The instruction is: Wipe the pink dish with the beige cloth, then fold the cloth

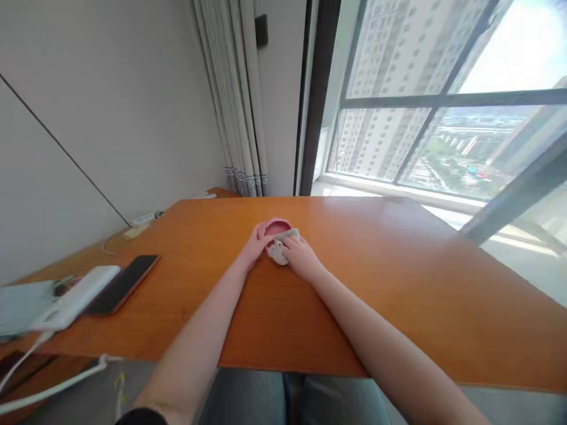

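Observation:
A small pink bowl-like object point(277, 225) sits on the orange wooden table point(398, 277) a little beyond the middle. My left hand point(256, 247) curls round its left side and holds it. My right hand point(300, 255) is closed on a crumpled grey-white cloth point(279, 248), pressed against the pink object's near rim. Both forearms reach forward over the table from the near edge.
A black phone point(124, 283) lies at the left, beside a white power bank point(75, 298) with a white cable. A power strip point(144, 219) rests by the wall. Curtains hang at the far corner; large windows fill the right.

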`<state>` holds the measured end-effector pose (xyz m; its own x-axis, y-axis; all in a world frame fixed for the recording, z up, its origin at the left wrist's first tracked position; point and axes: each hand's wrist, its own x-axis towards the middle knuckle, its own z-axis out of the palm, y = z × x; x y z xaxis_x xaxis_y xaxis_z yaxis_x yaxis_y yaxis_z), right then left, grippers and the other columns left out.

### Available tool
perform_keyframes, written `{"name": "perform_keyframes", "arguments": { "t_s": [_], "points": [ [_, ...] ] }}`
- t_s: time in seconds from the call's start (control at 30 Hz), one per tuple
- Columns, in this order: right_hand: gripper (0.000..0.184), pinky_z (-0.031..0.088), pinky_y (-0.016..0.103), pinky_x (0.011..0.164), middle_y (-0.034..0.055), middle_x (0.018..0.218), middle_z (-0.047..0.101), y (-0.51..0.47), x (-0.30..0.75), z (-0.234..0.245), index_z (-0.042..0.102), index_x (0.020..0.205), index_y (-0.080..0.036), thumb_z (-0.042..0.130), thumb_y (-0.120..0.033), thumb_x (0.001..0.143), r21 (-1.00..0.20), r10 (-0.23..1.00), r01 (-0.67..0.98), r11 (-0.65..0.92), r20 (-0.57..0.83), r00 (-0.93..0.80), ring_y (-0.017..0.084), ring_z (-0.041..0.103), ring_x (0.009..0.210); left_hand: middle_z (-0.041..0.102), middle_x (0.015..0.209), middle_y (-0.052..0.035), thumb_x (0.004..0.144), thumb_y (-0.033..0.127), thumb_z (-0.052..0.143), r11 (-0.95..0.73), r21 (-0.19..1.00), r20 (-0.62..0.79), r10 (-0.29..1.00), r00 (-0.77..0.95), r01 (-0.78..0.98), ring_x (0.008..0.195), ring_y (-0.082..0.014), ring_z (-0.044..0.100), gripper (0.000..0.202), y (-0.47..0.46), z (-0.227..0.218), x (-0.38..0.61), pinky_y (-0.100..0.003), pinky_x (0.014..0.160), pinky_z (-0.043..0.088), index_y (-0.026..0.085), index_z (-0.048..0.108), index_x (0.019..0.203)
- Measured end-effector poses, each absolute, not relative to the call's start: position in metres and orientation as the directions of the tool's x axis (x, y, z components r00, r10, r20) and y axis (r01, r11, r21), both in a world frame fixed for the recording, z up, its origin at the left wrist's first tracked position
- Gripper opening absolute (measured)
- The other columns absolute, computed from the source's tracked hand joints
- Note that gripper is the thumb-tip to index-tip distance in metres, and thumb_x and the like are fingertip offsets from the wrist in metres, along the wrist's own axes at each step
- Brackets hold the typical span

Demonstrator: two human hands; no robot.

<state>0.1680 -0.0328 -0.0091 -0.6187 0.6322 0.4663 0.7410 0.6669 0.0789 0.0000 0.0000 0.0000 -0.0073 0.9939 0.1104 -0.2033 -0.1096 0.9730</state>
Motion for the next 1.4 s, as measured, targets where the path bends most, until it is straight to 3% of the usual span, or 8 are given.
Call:
{"name": "perform_keyframes", "arguments": {
  "t_s": [0.13,0.33,0.57,0.77,0.9,1.07,1.2,1.4],
  "points": [
    [0.022,0.038,0.037,0.079,0.0111,0.093,0.057,-0.035,0.172,-0.008,0.067,0.096,-0.018,0.048,-0.014,0.087,-0.026,0.742,0.841,0.54,0.486,-0.462,0.024,0.047,0.089,0.055,0.129,-0.0074,0.068,0.03,0.075,-0.022,0.915,0.039,0.999,0.034,-0.402,0.114,-0.0211,0.056,0.064,-0.017,-0.006,0.028,-0.037,0.097,0.045,0.026,0.044,0.124],
    [0.019,0.041,0.036,0.079,0.0109,0.097,0.058,-0.038,0.166,-0.009,0.064,0.099,-0.017,0.054,-0.018,0.084,-0.097,0.751,0.825,0.557,0.482,-0.451,0.024,0.048,0.091,0.06,0.108,-0.0051,0.072,0.03,0.07,0.058,0.904,-0.059,0.998,0.012,-0.424,0.087,-0.0155,0.061,0.041,-0.023,-0.008,0.031,-0.029,0.073,0.052,0.022,0.046,0.105],
    [0.021,0.032,0.044,0.099,0.0099,0.104,0.06,-0.029,0.178,-0.002,0.064,0.101,-0.02,0.048,-0.016,0.088,-0.011,0.628,0.759,0.651,0.569,-0.531,0.024,0.048,0.101,0.062,0.098,-0.0029,0.071,0.035,0.07,0.011,0.952,-0.014,1.0,-0.007,-0.307,0.082,-0.0142,0.059,0.042,-0.019,-0.002,0.02,-0.024,0.068,0.048,0.022,0.052,0.106],
    [0.015,0.035,0.042,0.095,0.0064,0.086,0.06,-0.033,0.174,-0.001,0.064,0.089,-0.021,0.052,-0.014,0.083,-0.046,0.627,0.723,0.69,0.537,-0.564,0.023,0.048,0.09,0.063,0.089,-0.0023,0.069,0.041,0.071,0.007,0.962,-0.019,0.999,-0.039,-0.271,0.079,-0.0153,0.059,0.041,-0.017,-0.001,0.017,-0.026,0.07,0.047,0.019,0.057,0.101],
    [0.012,0.035,0.044,0.098,0.0063,0.086,0.061,-0.042,0.165,0.004,0.062,0.087,-0.02,0.053,-0.017,0.08,-0.103,0.591,0.694,0.713,0.621,-0.515,0.023,0.049,0.09,0.064,0.086,-0.003,0.07,0.042,0.069,-0.006,0.945,0.0,1.0,-0.017,-0.327,0.079,-0.0165,0.061,0.04,-0.016,0.002,0.015,-0.027,0.071,0.049,0.018,0.058,0.1],
    [0.025,0.044,0.039,0.09,0.0079,0.097,0.064,-0.049,0.176,0.016,0.062,0.101,-0.022,0.047,-0.017,0.082,-0.245,0.499,0.61,0.753,0.817,-0.288,0.023,0.054,0.099,0.065,0.087,-0.0046,0.073,0.048,0.063,0.132,0.938,-0.127,0.991,0.037,-0.32,0.076,-0.017,0.062,0.041,-0.011,0.0,0.007,-0.031,0.067,0.052,0.019,0.057,0.101],
    [0.038,0.041,0.046,0.1,0.0094,0.119,0.06,-0.042,0.191,0.016,0.058,0.118,-0.023,0.05,-0.019,0.081,-0.381,0.503,0.656,0.651,0.864,0.002,0.027,0.049,0.117,0.065,0.098,-0.006,0.074,0.048,0.061,0.199,0.933,-0.19,0.98,0.06,-0.3,0.081,-0.0179,0.063,0.04,-0.012,0.0,0.007,-0.033,0.067,0.054,0.021,0.056,0.102],
    [0.045,0.032,0.048,0.11,0.0074,0.143,0.044,-0.036,0.181,0.003,0.056,0.125,-0.023,0.052,-0.019,0.081,-0.487,0.703,0.603,0.632,0.687,-0.182,0.028,0.03,0.137,0.063,0.091,-0.0028,0.07,0.05,0.067,0.183,0.941,-0.163,0.982,0.09,-0.285,0.073,-0.0141,0.06,0.043,-0.022,0.006,0.016,-0.027,0.061,0.053,0.021,0.057,0.101]
  ]
}}
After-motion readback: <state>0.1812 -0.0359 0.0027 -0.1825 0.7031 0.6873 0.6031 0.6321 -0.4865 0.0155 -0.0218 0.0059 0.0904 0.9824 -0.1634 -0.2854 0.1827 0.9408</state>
